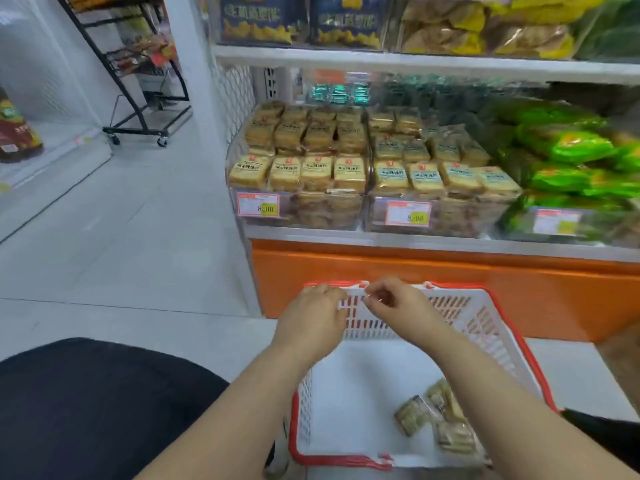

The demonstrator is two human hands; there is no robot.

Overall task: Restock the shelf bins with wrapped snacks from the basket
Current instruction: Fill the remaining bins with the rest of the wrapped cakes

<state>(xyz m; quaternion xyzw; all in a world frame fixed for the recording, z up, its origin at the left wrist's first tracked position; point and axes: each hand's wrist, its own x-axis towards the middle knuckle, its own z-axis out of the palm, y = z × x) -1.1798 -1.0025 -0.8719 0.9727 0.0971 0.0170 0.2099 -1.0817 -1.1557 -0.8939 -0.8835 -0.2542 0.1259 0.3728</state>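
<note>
A white basket with a red rim [519, 344] stands on the floor below the shelf. Three wrapped snacks [433, 419] lie in its near right corner. My left hand [317, 311] curls over the basket's far rim. My right hand [393, 301] is beside it, fingers curled and pinching at the same rim by the white handle. On the shelf above, the left clear bin [298, 174] and the right clear bin [433, 178] are filled with rows of yellow wrapped snacks.
Green snack packs [571, 157] fill the bin at the right. An orange shelf base [450, 282] is behind the basket. A black wheeled rack [138, 81] stands down the aisle at the left. My dark-clothed knee [97, 403] is at the lower left.
</note>
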